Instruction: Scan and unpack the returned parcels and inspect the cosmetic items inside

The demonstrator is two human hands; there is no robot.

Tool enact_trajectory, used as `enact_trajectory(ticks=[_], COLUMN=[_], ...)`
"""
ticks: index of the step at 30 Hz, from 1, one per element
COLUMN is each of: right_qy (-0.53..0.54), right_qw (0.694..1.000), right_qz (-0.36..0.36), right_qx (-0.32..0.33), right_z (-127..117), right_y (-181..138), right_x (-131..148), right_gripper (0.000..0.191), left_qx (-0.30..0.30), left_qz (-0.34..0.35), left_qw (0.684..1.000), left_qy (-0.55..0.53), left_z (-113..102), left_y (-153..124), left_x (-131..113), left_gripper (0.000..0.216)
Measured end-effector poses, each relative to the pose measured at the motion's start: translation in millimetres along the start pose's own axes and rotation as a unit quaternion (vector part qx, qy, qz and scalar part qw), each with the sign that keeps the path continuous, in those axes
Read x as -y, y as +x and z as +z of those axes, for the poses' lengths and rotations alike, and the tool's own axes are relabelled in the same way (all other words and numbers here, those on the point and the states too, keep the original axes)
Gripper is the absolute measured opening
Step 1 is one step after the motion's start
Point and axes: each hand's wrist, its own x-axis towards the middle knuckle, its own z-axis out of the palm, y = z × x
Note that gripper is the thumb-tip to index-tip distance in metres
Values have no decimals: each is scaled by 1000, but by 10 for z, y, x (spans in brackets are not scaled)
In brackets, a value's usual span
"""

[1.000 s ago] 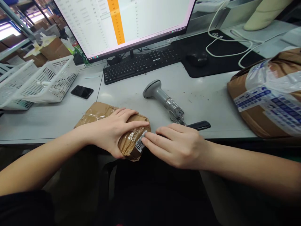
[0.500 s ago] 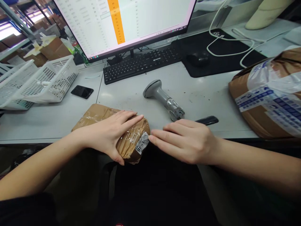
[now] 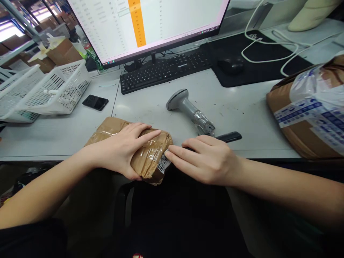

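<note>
A brown taped parcel (image 3: 149, 159) lies at the near edge of the grey desk (image 3: 236, 107), its right end hanging over the edge. My left hand (image 3: 123, 148) lies flat on top of it, fingers stretched out and the thumb against its near side. My right hand (image 3: 206, 159) has its fingers held together, and their tips press a small white label (image 3: 163, 165) onto the parcel's right end. Just behind the right hand lie a grey barcode scanner (image 3: 189, 111) and a black pen-like thing (image 3: 228, 136).
A monitor (image 3: 150, 25), a black keyboard (image 3: 163, 70) and a mouse (image 3: 231, 65) on a black mat stand at the back. White baskets (image 3: 51, 91) and a black phone (image 3: 95, 102) are at the left. A large wrapped parcel (image 3: 309, 107) fills the right.
My right hand drew back from the label half a second ago and has since returned to press on it. The left hand has stayed on the parcel.
</note>
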Motion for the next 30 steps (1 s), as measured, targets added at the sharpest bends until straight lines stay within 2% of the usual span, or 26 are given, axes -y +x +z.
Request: enact_trajectory(ticks=[6, 10, 12, 15, 18, 20, 22, 24, 25, 26, 27, 28, 29, 30], right_qy=[-56, -48, -34, -6, 66, 184, 347, 486, 526, 541, 532, 505, 468, 427], right_qw=[998, 998, 996, 985, 960, 915, 822, 710, 670, 654, 662, 687, 720, 755], right_qz=[16, 27, 64, 160, 254, 329, 412, 471, 485, 491, 491, 485, 472, 456], right_qx=[-1, 35, 55, 71, 102, 145, 184, 196, 195, 194, 194, 196, 199, 200], right_z=[36, -28, -60, -69, -60, -71, -93, -100, -89, -66, -31, 15, 67, 120], right_y=[-18, -64, -103, -154, -133, -52, 68, 196, 253, 302, 341, 371, 394, 412], right_x=[-190, -225, -236, -261, -271, -253, -219, -188, -185, -196, -223, -267, -324, -389], right_gripper=[15, 21, 25, 23, 29, 29, 27, 30, 32, 34, 35, 34, 33, 31], left_qx=[-5, -4, -16, -73, -140, -202, -291, -400, -448, -484, -508, -529, -549, -559], left_qz=[-11, -22, -62, -171, -230, -262, -315, -360, -364, -354, -331, -310, -291, -267], left_qw=[1000, 1000, 998, 982, 963, 943, 898, 815, 768, 729, 711, 708, 723, 751], left_qy=[-25, -21, -8, 19, 12, -25, -98, -214, -279, -329, -357, -349, -304, -229], left_z=[-19, 44, 110, 151, 62, 21, 102, 340, 500, 671, 836, 982, 1098, 1181], left_y=[-59, -70, -51, -76, -321, -610, -902, -1087, -1120, -1113, -1076, -1020, -956, -895], left_x=[16, 15, -35, -119, -14, 215, 491, 682, 713, 694, 629, 528, 404, 273], left_gripper=[131, 138, 138, 133, 114, 96, 84, 85, 86, 83, 78, 73, 70, 68])
